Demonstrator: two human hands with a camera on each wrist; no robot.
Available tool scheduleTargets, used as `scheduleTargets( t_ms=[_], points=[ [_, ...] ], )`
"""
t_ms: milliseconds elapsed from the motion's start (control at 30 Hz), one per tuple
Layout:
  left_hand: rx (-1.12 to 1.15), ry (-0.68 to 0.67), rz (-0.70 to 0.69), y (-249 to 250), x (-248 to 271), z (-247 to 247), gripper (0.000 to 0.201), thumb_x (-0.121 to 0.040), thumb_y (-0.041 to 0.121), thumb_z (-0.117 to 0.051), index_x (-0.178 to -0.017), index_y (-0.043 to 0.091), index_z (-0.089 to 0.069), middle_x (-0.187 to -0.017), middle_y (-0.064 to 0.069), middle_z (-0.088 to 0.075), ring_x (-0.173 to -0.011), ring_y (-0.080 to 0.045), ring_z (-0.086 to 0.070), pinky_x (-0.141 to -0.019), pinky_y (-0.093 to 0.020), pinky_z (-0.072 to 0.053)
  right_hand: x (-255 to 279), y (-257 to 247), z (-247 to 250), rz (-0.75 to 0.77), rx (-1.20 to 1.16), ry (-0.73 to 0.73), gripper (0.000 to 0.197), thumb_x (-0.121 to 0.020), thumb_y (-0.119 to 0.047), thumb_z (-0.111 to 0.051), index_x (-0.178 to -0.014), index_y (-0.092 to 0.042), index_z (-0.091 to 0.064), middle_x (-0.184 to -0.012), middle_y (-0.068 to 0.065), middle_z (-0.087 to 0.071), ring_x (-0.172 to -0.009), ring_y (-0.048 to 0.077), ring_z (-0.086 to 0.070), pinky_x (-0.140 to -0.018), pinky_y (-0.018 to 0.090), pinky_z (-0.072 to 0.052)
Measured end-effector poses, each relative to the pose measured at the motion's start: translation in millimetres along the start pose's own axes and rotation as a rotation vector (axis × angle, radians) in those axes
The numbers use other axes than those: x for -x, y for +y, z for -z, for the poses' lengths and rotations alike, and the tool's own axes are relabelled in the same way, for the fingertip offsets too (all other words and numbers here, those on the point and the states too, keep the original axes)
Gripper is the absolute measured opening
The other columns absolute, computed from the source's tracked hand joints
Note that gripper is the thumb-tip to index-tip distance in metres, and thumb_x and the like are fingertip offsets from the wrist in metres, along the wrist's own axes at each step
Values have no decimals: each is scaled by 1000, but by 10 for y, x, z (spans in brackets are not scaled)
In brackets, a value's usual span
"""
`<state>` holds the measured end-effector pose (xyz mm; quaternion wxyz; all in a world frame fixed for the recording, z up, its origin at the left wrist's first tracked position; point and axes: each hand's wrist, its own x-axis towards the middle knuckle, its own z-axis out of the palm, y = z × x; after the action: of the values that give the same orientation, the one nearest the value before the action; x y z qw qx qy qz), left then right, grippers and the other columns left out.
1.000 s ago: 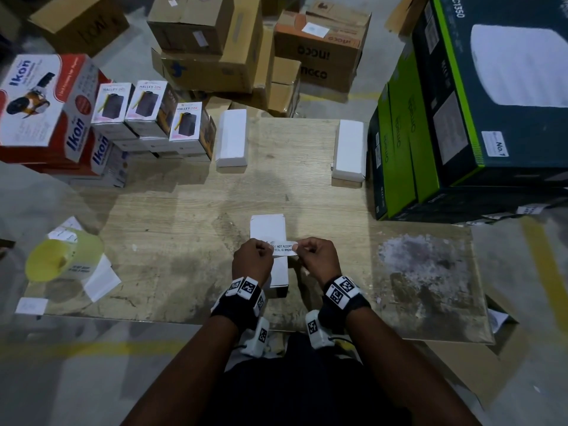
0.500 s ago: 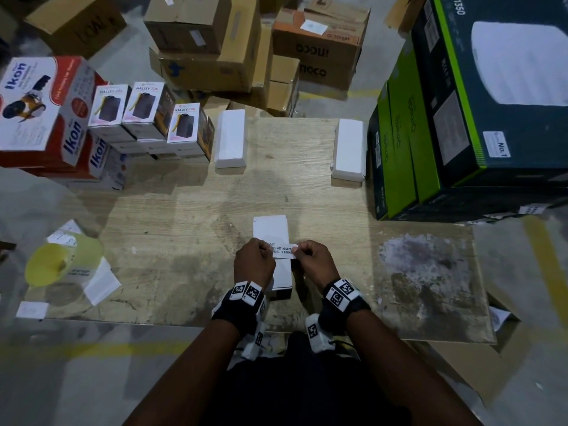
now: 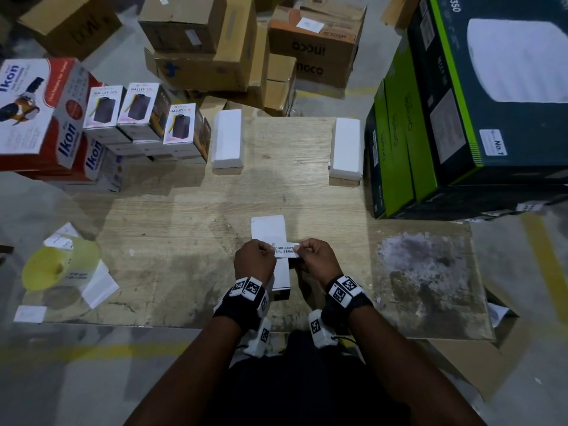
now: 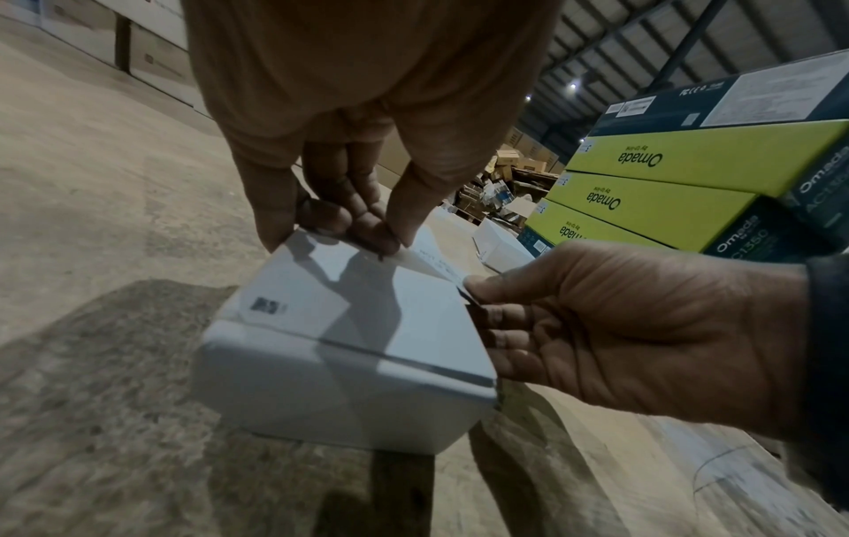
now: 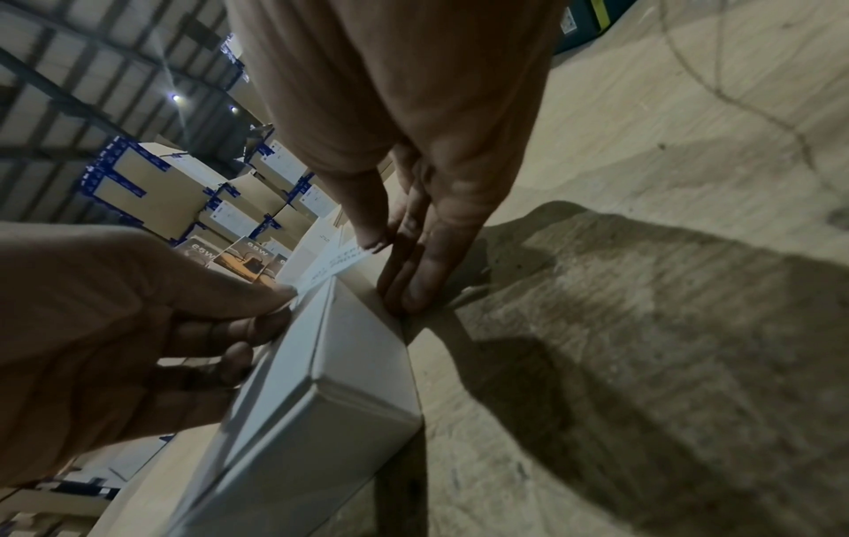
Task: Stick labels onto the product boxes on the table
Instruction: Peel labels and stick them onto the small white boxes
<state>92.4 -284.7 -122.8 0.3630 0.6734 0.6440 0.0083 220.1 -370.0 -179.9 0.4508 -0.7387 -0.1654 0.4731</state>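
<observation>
Your left hand [image 3: 254, 260] and right hand [image 3: 318, 260] each pinch an end of the seal label [image 3: 285, 250], stretched over the white box [image 3: 270, 238] at lower centre of the head view. Risk: uneven tension makes it land crooked or wrinkled.

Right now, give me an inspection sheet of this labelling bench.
Surface: wooden table, stained at right.
Job's things: seal label stretched above white box; two more white boxes at the back.
Clutter: yellow label roll, loose papers.
Hands: left hand and right hand each pinch a label end.
Cables: nothing seen.
Surroundings: green cartons, cardboard boxes.
</observation>
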Motion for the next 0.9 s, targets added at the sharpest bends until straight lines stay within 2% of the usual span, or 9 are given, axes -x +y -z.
scheduleTargets(
  t_ms=[100,200,300,467,633,700,767,833,900],
  points=[
    [-9,1,8,13,-5,0,14,-91,24,-60,-90,16,-72,-99,-6,-74,-99,-27,-66,-81,-30,-47,13,-10,-3,21,18,15,24,-93,-12,-68,-72,-21,-66,-80,4,-72,-71,12,-66,-70,27,-51],
    [-19,-1,5,15,-12,-6,15,-91,23,-59,-89,15,-71,-98,-7,-73,-97,-27,-66,-80,-30,-48,15,-8,-19,11,4,32,22,-93,-11,-69,-72,-19,-68,-80,5,-73,-70,12,-66,-69,25,-51],
    [-34,-1,8,34,-21,-7,17,-91,20,-57,-89,12,-71,-97,-8,-73,-97,-28,-66,-78,-30,-48,8,3,-45,-3,12,45,21,-92,-12,-71,-72,-18,-69,-82,7,-75,-72,14,-67,-70,28,-53],
    [-79,-22,11,56,-53,-10,14,-90,19,-57,-90,11,-68,-98,-7,-71,-97,-28,-64,-74,-28,-43,-10,14,-125,6,92,74,24,-91,-16,-72,-67,-21,-68,-85,10,-76,-80,24,-71,-79,42,-58],
    [-125,-85,10,49,-172,20,15,-87,24,-64,-91,10,-68,-98,-6,-71,-99,-28,-66,-80,-31,-52,37,1,-217,43,149,132,15,-90,-20,-73,-74,-21,-72,-81,1,-75,-80,18,-71,-78,35,-58],
    [-111,-118,16,14,-231,49,24,-84,30,-70,-87,7,-64,-96,-9,-71,-96,-29,-66,-76,-30,-50,63,4,-224,29,122,151,9,-88,-20,-75,-79,-20,-76,-81,-1,-76,-79,16,-72,-79,36,-59],
    [-103,-136,3,-40,-275,90,37,-80,39,-76,-78,9,-54,-86,-11,-68,-87,-29,-66,-70,-31,-48,90,-10,-214,8,112,181,6,-85,-21,-79,-81,-17,-77,-80,-1,-76,-77,14,-71,-77,33,-60],
    [-75,-139,-1,-89,-275,153,41,-78,42,-80,-82,12,-52,-80,-3,-60,-76,-20,-58,-66,-29,-43,102,-34,-174,-28,96,241,15,-79,-23,-84,-83,-13,-74,-79,1,-73,-73,12,-69,-73,29,-58],
    [-30,-136,-3,-132,-281,191,42,-76,43,-82,-85,13,-55,-79,5,-56,-72,-11,-51,-59,-25,-38,112,-86,-127,-33,83,283,17,-78,-20,-85,-85,-10,-74,-78,2,-72,-68,7,-65,-67,25,-55]
  ],
)
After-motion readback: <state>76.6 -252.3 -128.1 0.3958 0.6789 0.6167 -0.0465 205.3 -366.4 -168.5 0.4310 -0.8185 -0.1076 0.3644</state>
